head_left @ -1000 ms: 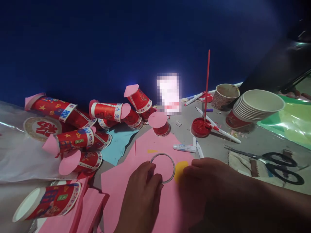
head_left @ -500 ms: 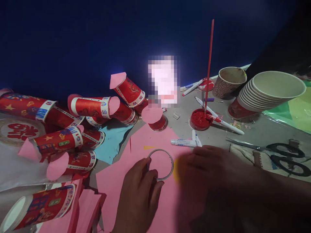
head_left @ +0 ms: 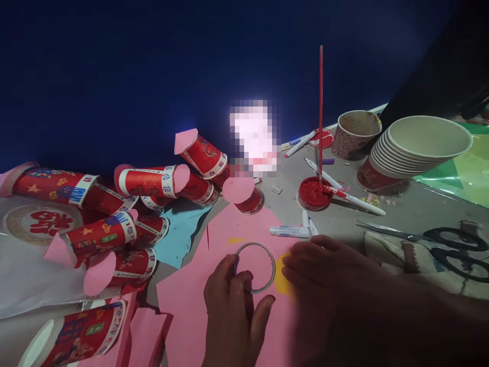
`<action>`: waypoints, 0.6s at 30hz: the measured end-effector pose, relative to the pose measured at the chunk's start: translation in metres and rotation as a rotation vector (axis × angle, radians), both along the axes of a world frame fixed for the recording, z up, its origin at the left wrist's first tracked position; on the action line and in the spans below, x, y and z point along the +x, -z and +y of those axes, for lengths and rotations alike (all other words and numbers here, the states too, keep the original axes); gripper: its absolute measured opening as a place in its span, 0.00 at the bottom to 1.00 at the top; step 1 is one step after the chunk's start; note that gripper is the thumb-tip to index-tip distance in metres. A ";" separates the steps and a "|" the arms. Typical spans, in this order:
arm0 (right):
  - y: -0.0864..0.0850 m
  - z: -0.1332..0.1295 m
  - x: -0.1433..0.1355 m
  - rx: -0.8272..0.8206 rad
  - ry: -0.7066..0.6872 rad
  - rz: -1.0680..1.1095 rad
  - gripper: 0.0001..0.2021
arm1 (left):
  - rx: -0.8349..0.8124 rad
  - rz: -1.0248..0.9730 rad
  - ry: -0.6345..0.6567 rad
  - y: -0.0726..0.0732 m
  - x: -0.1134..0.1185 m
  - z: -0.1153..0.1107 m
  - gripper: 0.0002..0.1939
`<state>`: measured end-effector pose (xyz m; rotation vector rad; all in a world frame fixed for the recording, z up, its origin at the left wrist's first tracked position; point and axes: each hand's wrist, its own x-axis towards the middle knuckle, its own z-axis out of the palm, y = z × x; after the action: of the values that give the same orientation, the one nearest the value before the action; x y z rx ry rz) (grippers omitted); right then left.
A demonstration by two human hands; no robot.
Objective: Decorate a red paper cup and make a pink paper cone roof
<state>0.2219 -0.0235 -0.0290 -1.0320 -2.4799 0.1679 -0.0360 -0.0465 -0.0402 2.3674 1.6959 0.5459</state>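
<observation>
My left hand [head_left: 237,311] rests on pink paper [head_left: 187,295] at the left side of a thin, pale ring [head_left: 273,272]. Its index finger touches the ring's outer left edge, another fingertip lies inside the ring, and the thumb is spread away. To the right, my right hand [head_left: 324,270] has its fingertips on a yellow paper circle [head_left: 283,280] beside the ring; the thumb is hidden in shadow. Just beyond the hands lies a white glue tube [head_left: 289,232]. A small yellow scrap [head_left: 236,240] is above the ring.
Red paper cups with pink paper pieces [head_left: 99,234] lie across the left. A red paint pot [head_left: 311,196] with an upright stick [head_left: 321,102], markers [head_left: 361,203], stacked cups [head_left: 416,148], a patterned cup [head_left: 355,135] and black-handled scissors [head_left: 454,242] stand or lie right. A blurred bright patch is behind.
My left thumb has spread away from the ring. My right hand, blurred before, is now steadier, with the yellow circle plainer at its fingertips. The whole view has shifted slightly.
</observation>
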 end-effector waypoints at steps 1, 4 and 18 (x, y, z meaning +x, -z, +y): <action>0.004 -0.002 -0.001 0.019 0.027 -0.002 0.11 | 0.004 0.003 -0.001 0.002 0.000 -0.001 0.15; 0.010 -0.004 -0.003 0.081 0.059 -0.006 0.12 | 0.023 0.020 0.018 0.004 0.000 -0.002 0.15; 0.008 0.001 -0.009 0.125 0.071 0.072 0.05 | 0.061 0.016 -0.028 0.000 -0.003 0.010 0.34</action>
<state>0.2131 -0.0230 -0.0369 -1.0403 -2.3530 0.0269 -0.0393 -0.0370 -0.0401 2.3993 1.7454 0.5928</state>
